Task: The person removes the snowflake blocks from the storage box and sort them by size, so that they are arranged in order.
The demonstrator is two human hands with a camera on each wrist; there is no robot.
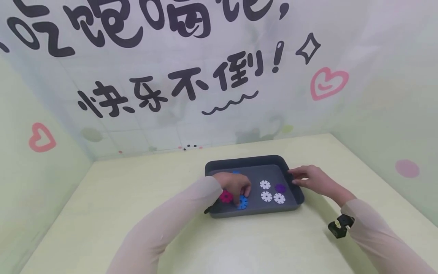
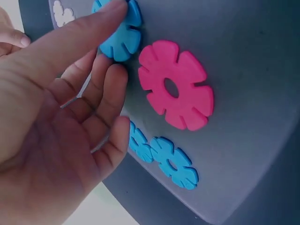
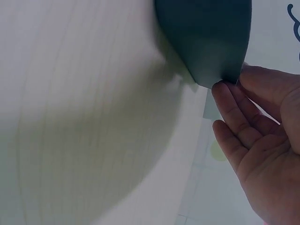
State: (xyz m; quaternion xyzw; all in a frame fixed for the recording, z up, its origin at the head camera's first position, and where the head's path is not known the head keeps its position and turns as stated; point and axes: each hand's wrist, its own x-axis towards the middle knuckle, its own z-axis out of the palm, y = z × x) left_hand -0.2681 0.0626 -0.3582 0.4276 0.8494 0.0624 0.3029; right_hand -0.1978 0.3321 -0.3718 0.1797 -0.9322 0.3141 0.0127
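Observation:
A dark grey tray (image 1: 244, 161) lies on the table, holding toothed plastic snowflake discs. My left hand (image 1: 234, 184) reaches in at the left and pinches a blue snowflake disc (image 2: 124, 40), its thumb over the disc's face. Close beside that disc is a pink snowflake disc (image 2: 192, 89). Two more blue snowflake discs (image 2: 174, 163) lie together near the tray's edge in the left wrist view. On the tray's right half are three white snowflake discs (image 1: 266, 196) and a purple one (image 1: 280, 188). My right hand (image 1: 318, 182) grips the tray's right rim between thumb and fingers.
The pale tabletop (image 1: 137, 190) stretches around the tray. Behind it rises a wall covering (image 1: 154, 129) with large black writing, and side panels stand left and right. A black device (image 1: 340, 226) sits at the right wrist.

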